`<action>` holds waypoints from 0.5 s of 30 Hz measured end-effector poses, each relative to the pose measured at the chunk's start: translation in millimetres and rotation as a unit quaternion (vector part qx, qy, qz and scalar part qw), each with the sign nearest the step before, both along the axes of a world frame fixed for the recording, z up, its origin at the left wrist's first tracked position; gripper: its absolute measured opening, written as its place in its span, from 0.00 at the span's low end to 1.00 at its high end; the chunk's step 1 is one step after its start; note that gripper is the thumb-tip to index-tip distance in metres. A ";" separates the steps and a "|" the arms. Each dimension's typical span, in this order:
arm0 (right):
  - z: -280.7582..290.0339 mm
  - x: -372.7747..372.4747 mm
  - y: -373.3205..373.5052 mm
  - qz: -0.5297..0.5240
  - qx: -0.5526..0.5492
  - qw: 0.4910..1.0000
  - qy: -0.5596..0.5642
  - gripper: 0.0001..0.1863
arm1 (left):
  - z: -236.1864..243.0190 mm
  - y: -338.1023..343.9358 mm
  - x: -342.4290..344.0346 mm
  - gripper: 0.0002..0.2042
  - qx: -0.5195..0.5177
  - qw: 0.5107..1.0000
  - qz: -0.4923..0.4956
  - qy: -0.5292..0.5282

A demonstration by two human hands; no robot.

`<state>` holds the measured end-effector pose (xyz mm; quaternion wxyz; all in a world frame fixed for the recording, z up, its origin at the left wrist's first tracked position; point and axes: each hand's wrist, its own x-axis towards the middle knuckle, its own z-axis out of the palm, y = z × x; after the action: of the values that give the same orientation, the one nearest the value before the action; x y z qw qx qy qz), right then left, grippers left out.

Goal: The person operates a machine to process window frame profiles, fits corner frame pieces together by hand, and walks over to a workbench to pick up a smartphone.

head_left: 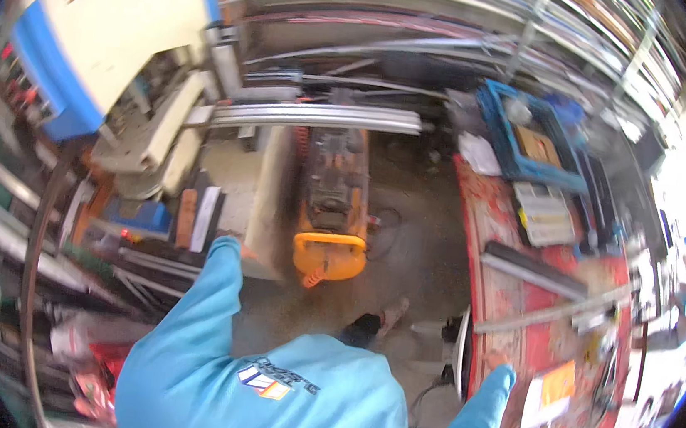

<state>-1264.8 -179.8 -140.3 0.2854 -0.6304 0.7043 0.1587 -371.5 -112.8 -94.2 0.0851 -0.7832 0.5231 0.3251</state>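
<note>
My left hand (245, 251) just shows past the end of a light blue sleeve, near the corner of a pale machine bed (269, 240). Its fingers are smeared and mostly hidden, so I cannot make out a grip. Close to it lie a white strip (205, 218) and a reddish-brown bar (186, 218). My right sleeve (501, 381) ends over the edge of a red, worn workbench (508, 315); the hand itself is hidden. Nearest to that sleeve is a white sheet with an orange patch (552, 390).
A yellow-orange wheeled machine (330, 254) stands on the floor ahead. Behind it, a silver metal profile (320, 115) spans across. The bench holds a blue crate (498, 130), a dark long bar (533, 270) and a pale strip (550, 309). A white-and-blue machine (129, 24) rises at the left.
</note>
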 end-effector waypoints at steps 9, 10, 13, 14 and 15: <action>158.2 130.6 5.0 -0.211 -0.022 0.977 0.026 0.23 | 66.0 -22.6 -36.2 0.35 0.072 0.987 -0.089 -0.114; 141.0 113.9 5.4 -0.206 -0.005 0.978 0.017 0.23 | 65.0 -34.8 -40.5 0.34 0.078 0.987 -0.106 -0.089; 123.9 99.6 10.9 -0.197 0.011 0.980 -0.006 0.21 | 50.6 -21.0 -17.3 0.33 0.125 0.987 -0.100 -0.022; 122.5 98.0 12.9 -0.212 0.013 0.977 -0.010 0.21 | 47.3 -16.3 -6.6 0.33 0.143 0.986 -0.088 0.000; 119.7 95.8 13.1 -0.192 0.022 0.981 -0.003 0.21 | 42.7 -16.6 -0.8 0.33 0.144 0.985 -0.100 -0.006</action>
<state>-1168.9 -166.7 -20.6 0.3268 -0.4774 0.8076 0.1147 -372.3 -129.4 -51.5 0.2321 -0.7085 0.5460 0.3822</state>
